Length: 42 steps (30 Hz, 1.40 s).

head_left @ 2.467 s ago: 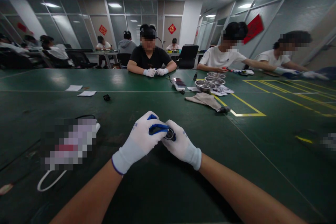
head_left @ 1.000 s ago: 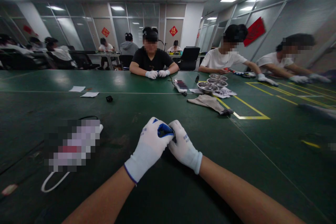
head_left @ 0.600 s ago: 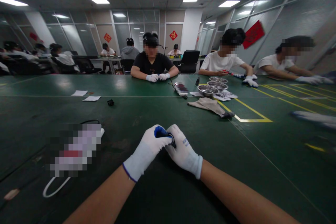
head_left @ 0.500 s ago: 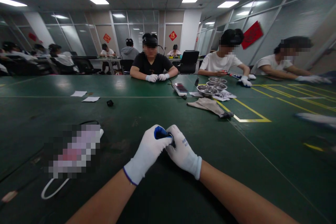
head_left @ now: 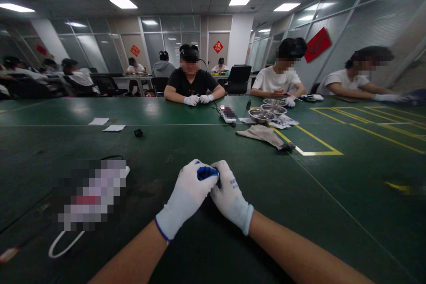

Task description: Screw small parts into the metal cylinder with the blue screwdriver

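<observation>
My left hand [head_left: 191,193] and my right hand [head_left: 230,197], both in white gloves with blue palms, meet fingertip to fingertip over the green table [head_left: 173,142]. The fingers of each are curled into a pinch. Between them shows a sliver of something small and dark with a pale edge [head_left: 218,176]; the fingers hide most of it, so its kind cannot be told. Left of my hands lies a blurred-out white device [head_left: 95,193] with a white loop and a dark cable.
Beyond my hands are a small black object [head_left: 138,132], white papers [head_left: 114,128], a beige cloth [head_left: 261,135], steel bowls [head_left: 262,116] and a white power strip [head_left: 228,114]. Yellow tape [head_left: 321,154] marks the table. Co-workers in gloves sit across it, one person [head_left: 195,82] directly opposite.
My hands stay pinched together, nearly in place. The white-shirted co-worker opposite has drawn a gloved hand inward, near a thin tool. A blurred pale shape at the right edge is gone.
</observation>
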### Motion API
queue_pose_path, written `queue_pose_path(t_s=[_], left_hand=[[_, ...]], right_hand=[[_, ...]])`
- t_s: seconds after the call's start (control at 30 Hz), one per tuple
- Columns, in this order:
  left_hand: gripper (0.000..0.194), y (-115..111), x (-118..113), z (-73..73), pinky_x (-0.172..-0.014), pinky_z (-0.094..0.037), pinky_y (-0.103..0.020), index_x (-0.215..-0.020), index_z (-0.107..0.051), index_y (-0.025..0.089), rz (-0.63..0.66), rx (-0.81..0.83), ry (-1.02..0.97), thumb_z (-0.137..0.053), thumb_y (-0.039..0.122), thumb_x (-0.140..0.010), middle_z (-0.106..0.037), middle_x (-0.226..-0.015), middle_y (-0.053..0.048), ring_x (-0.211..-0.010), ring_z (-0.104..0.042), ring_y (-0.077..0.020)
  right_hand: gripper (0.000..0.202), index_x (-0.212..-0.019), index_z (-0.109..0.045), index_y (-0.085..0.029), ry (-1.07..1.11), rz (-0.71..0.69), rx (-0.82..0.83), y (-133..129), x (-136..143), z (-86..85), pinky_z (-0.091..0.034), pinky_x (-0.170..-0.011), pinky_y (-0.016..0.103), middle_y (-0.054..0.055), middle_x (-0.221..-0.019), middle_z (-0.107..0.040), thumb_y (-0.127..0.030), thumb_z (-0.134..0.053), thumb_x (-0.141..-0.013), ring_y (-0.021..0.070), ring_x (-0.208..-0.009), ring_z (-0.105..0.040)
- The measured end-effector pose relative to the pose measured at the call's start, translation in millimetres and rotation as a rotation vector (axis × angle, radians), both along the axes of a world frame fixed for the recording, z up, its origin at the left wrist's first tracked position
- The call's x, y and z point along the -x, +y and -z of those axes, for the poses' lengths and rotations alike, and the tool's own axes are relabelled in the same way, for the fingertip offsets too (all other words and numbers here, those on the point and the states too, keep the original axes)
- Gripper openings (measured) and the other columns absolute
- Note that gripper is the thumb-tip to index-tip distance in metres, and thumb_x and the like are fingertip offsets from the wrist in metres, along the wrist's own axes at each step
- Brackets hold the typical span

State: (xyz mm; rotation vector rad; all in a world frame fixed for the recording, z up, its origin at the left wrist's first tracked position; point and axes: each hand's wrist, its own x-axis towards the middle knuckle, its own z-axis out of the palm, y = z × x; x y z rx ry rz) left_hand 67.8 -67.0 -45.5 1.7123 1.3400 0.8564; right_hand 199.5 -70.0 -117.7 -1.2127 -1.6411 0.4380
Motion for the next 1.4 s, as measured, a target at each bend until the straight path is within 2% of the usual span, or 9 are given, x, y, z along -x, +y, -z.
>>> queue_pose_path(t_s=[0.27, 0.5, 0.7, 0.83, 0.9, 0.97, 1.03, 1.17, 1.4], left_hand=[[0.003, 1, -1, 6.5, -0.081, -0.056, -0.038, -0.084, -0.07, 0.02, -0.076, -0.111, 0.139, -0.072, 0.021, -0.082, -0.072, -0.089, -0.004, -0.087, -0.07, -0.0234], [0.007, 4, -1, 8.7, -0.086, -0.057, -0.037, -0.09, -0.071, 0.02, -0.054, -0.113, 0.061, -0.072, 0.021, -0.083, -0.073, -0.094, -0.004, -0.093, -0.071, -0.0227], [0.015, 16, 9, 15.6, -0.096, -0.056, -0.04, -0.1, -0.073, 0.02, -0.165, -0.323, -0.013, -0.065, 0.025, -0.088, -0.074, -0.103, -0.006, -0.101, -0.071, -0.0226], [0.061, 26, 15, 25.9, -0.111, -0.048, -0.047, -0.145, -0.052, 0.017, -0.211, -0.289, 0.014, -0.067, 0.036, -0.09, -0.063, -0.14, -0.017, -0.131, -0.061, -0.0296], [0.089, 29, 17, 30.5, -0.119, -0.039, -0.054, -0.161, -0.028, 0.013, -0.174, -0.257, 0.115, -0.069, 0.044, -0.088, -0.041, -0.161, -0.024, -0.15, -0.041, -0.0363], [0.096, 31, 18, 33.0, -0.124, -0.024, -0.063, -0.164, -0.022, 0.015, -0.109, -0.287, 0.285, -0.069, 0.049, -0.087, -0.026, -0.169, -0.023, -0.157, -0.022, -0.0416], [0.082, 32, 18, 33.4, -0.124, -0.017, -0.066, -0.161, -0.032, 0.02, 0.002, -0.358, 0.429, -0.065, 0.046, -0.09, -0.033, -0.168, -0.018, -0.156, -0.024, -0.0409], [0.043, 33, 18, 33.1, -0.115, -0.041, -0.05, -0.136, -0.066, 0.027, 0.283, -0.403, 0.552, -0.056, 0.026, -0.094, -0.065, -0.136, -0.01, -0.128, -0.056, -0.0301], [0.027, 40, 21, 37.0, -0.102, -0.048, -0.045, -0.11, -0.079, 0.028, 0.337, -0.346, 0.604, -0.061, 0.02, -0.09, -0.07, -0.117, -0.007, -0.11, -0.061, -0.0281]], right_hand=[[0.016, -0.095, -0.06, -0.022, -0.059, 0.068, 0.006, 2, 3, 4.0, -0.053, -0.076, 0.045, 0.008, -0.097, -0.06, -0.011, -0.057, -0.083, 0.0262, -0.085, -0.06], [0.014, -0.091, -0.06, -0.023, -0.006, 0.043, 0.004, 5, 0, 2.1, -0.054, -0.074, 0.043, 0.008, -0.094, -0.061, -0.012, -0.057, -0.082, 0.026, -0.084, -0.062], [0.009, -0.092, -0.058, -0.024, 0.173, 0.146, 0.055, 14, -9, 8.5, -0.054, -0.072, 0.039, 0.004, -0.086, -0.065, -0.03, -0.062, -0.087, 0.0227, -0.076, -0.062], [0.017, -0.091, -0.059, -0.024, 0.248, 0.237, 0.133, 21, -17, 9.6, -0.054, -0.072, 0.04, 0.004, -0.083, -0.067, -0.039, -0.063, -0.085, 0.0237, -0.075, -0.063], [0.018, -0.089, -0.058, -0.024, 0.273, 0.249, 0.121, 23, -20, 8.2, -0.054, -0.073, 0.04, 0.005, -0.083, -0.068, -0.04, -0.063, -0.083, 0.0244, -0.076, -0.064], [0.017, -0.086, -0.058, -0.024, 0.297, 0.244, 0.078, 25, -23, 6.4, -0.054, -0.074, 0.04, 0.005, -0.082, -0.069, -0.04, -0.063, -0.081, 0.0247, -0.077, -0.064], [0.016, -0.085, -0.058, -0.024, 0.318, 0.236, 0.048, 26, -24, 5.0, -0.055, -0.073, 0.039, 0.005, -0.081, -0.07, -0.039, -0.063, -0.08, 0.0246, -0.077, -0.064], [0.015, -0.084, -0.058, -0.024, 0.318, 0.228, 0.057, 26, -22, 4.3, -0.055, -0.073, 0.039, 0.005, -0.08, -0.07, -0.037, -0.063, -0.08, 0.0237, -0.076, -0.064], [0.017, -0.085, -0.059, -0.024, 0.313, 0.213, 0.092, 25, -20, 5.6, -0.055, -0.074, 0.04, 0.005, -0.083, -0.07, -0.039, -0.063, -0.079, 0.0236, -0.074, -0.063]])
